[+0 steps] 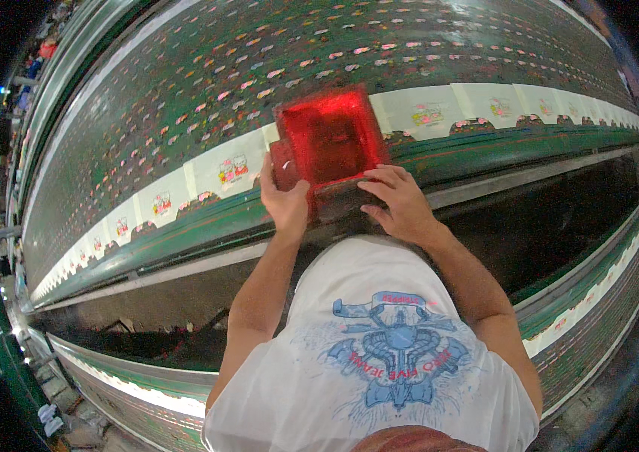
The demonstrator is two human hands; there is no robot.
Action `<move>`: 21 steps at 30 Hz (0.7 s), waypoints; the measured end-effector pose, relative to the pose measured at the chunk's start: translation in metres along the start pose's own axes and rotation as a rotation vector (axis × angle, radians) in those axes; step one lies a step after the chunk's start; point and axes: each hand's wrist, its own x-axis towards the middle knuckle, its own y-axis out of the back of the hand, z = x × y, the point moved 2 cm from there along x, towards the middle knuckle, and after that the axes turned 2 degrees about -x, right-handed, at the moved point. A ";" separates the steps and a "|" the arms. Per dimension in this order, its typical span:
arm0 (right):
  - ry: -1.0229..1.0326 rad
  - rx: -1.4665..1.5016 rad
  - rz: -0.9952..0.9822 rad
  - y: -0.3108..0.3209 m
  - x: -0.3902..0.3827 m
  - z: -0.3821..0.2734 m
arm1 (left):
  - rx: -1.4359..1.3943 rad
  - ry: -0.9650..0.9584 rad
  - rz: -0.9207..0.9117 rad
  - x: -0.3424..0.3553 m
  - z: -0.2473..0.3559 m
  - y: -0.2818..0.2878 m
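A red square frame (334,139) with a darker, see-through middle is tilted over the edge of a long green table, blurred by motion. My left hand (286,202) is closed on the frame's near left side, thumb toward me, where a dark red flap or block (284,164) sticks out. At the near right corner, my right hand (401,202) has its fingers bent and its thumb apart, with the fingertips at the rim. Beneath and beside the frame runs a row of pale cut panels (428,111) printed with small cartoon figures.
The long green table (221,98) carries many rows of small coloured prints. A metal rail (500,182) follows its near side, above a dark aisle (138,290). Behind me stands another table with similar pale strips (583,316). Lights and clutter line the far left.
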 end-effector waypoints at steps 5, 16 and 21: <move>-0.306 0.321 0.133 0.021 -0.031 0.044 | -0.056 -0.026 0.006 -0.012 0.026 -0.042; -0.262 0.269 0.178 0.122 -0.089 0.164 | -0.137 -0.010 0.012 -0.047 -0.023 -0.200; -0.234 0.345 0.112 0.152 -0.105 0.197 | -0.116 0.054 0.030 -0.057 -0.020 -0.230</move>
